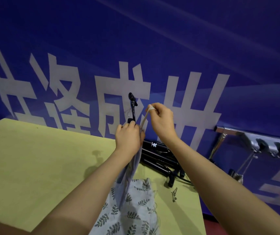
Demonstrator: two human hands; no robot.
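The left hand (pixel 129 138) grips the gathered top of a leaf-printed cloth (pixel 132 209), held up just left of the folded black stand (pixel 159 158). The cloth's lower part lies on the table (pixel 34 158) in front of the stand. Above the stand, the right hand (pixel 163 121) pinches a pale cord (pixel 144 117) that runs down to the gathered cloth. Screws (pixel 174 195) lie just in front of the stand.

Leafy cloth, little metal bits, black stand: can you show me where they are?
leafy cloth (pixel 132 216), head view, on the printed part lying on the table.
metal bits (pixel 174 195), head view, middle of the small pile.
black stand (pixel 159 146), head view, on its top folded leg.
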